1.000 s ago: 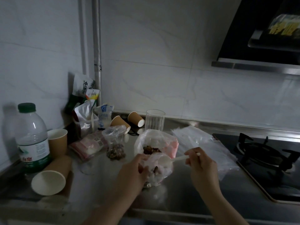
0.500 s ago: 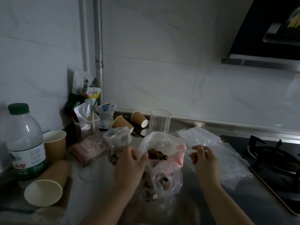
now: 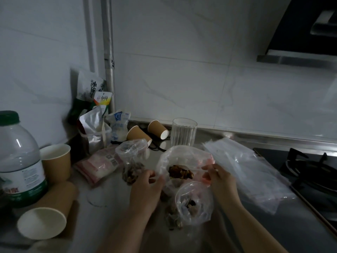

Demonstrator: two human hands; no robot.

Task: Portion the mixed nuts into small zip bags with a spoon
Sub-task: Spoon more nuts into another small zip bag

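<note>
**Two hands working at bags of nuts on a dim kitchen counter**

The left hand (image 3: 145,190) is gripping the near edge of a large clear bag (image 3: 182,157) holding dark mixed nuts (image 3: 179,172). The right hand (image 3: 221,181) is reaching into that bag's right side, fingers curled; the spoon is too blurred to make out. A small zip bag (image 3: 194,203), partly filled, is lying just in front between the wrists. A second filled bag (image 3: 132,161) is sitting left of the hands. Paper cups (image 3: 56,161), a water bottle (image 3: 18,161) and a glass (image 3: 184,132) are standing around, with a stack of empty zip bags (image 3: 246,170) lying beside the stove (image 3: 313,170).
</note>
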